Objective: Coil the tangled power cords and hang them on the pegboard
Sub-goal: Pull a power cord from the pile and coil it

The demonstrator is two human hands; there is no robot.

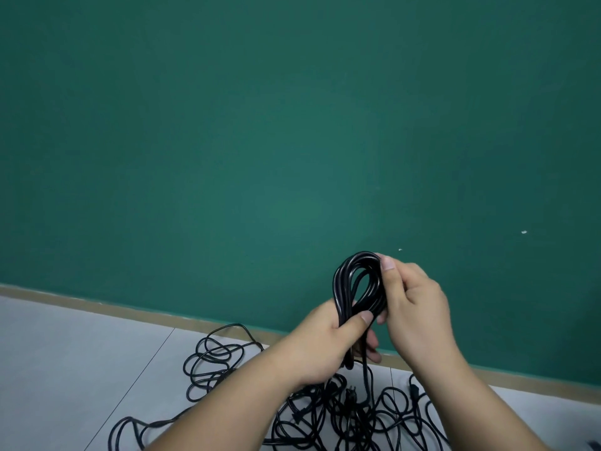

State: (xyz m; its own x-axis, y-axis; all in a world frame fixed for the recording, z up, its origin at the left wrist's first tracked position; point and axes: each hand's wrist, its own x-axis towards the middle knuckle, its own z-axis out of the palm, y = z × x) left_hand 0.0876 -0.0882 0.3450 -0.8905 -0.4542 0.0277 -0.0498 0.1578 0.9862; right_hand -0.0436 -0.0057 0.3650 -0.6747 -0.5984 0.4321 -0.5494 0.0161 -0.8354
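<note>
Far left: grey tiled floor point(65, 353) meets a tan baseboard point(97, 307); above the baseboard a green wall point(260, 125) fills most of the view.

Left of centre, on the floor: a set of loose black cord loops point(211, 353) lies close to the baseboard; further strands run from it toward the lower edge of the view and pass under the left forearm.

Centre: the left hand point(325, 343) is raised in front of the wall; its fingers are curled round the lower part of the coiled cord point(359, 258) and its thumb point(362, 320) lies across the front of the bundle; the grip is closed on the coil.

Coiled cord: black, several turns gathered into one narrow upright loop; the closed top of the loop stands above both hands; it is held in the air, clear of the floor, between the two hands; one trailing strand point(367, 375) hangs from below the left hand down to the floor.

Right of centre: the right hand point(419, 307) holds the right side of the coil; its thumb point(388, 266) presses near the top of the loop and its fingers wrap behind the turns, with fingertips showing just beside the left thumb; the two hands are touching or nearly touching at that spot.

Below both hands: a tangled pile of cords point(351, 418) lies on the floor, partly hidden by the forearms; plug ends show within it, too small to identify.

Right: small white marks point(524, 232) sit on the wall.
</note>
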